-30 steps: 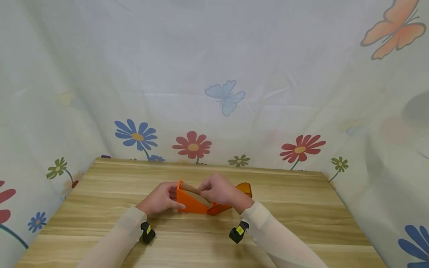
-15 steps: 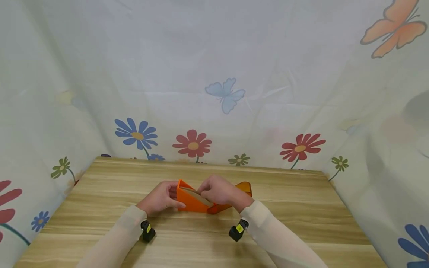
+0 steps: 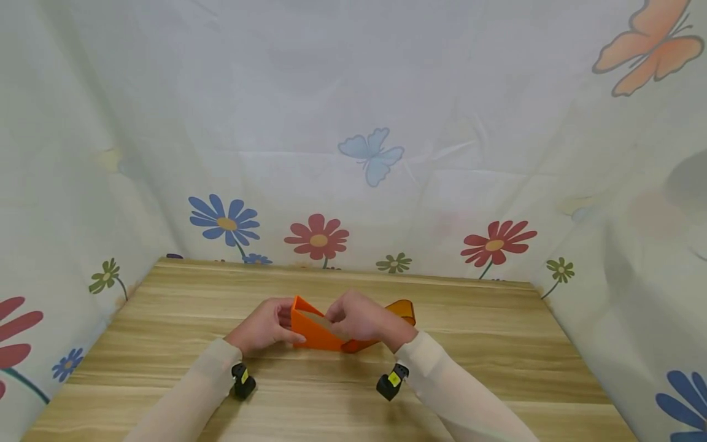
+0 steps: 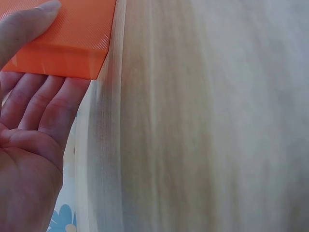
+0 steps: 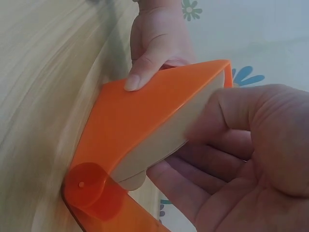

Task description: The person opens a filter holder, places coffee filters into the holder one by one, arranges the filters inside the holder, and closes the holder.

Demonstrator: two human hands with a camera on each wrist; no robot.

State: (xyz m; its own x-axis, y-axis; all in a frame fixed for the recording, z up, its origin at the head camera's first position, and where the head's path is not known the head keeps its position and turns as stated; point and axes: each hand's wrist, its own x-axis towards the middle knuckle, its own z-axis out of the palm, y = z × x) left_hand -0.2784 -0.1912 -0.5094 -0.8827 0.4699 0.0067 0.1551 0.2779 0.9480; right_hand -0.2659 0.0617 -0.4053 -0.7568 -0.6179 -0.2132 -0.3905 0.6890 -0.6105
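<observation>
An orange plastic box (image 3: 312, 331) with a slanted open top stands on the wooden table, its translucent orange hinged lid (image 3: 403, 309) swung out to the right. My left hand (image 3: 265, 327) grips the box's left end, thumb on the near side and the other fingers behind it. In the left wrist view, the box's end (image 4: 58, 55) lies between that thumb and the fingers. My right hand (image 3: 359, 316) is at the opening and pinches thin brownish card sheets (image 5: 157, 145), which stand on edge inside the box. Their lower parts are hidden by its walls.
The wood-grain table (image 3: 469, 368) reaches out on every side of the box. A pale curtain (image 3: 265, 123) printed with flowers and butterflies hangs behind and at both sides. A black wrist camera (image 3: 243, 382) sits on the left wrist, another camera (image 3: 392, 380) on the right.
The brown card has sunk lower into the orange box, so less of it shows above the rim. My right hand has moved slightly down with it; the left hand keeps its hold.
</observation>
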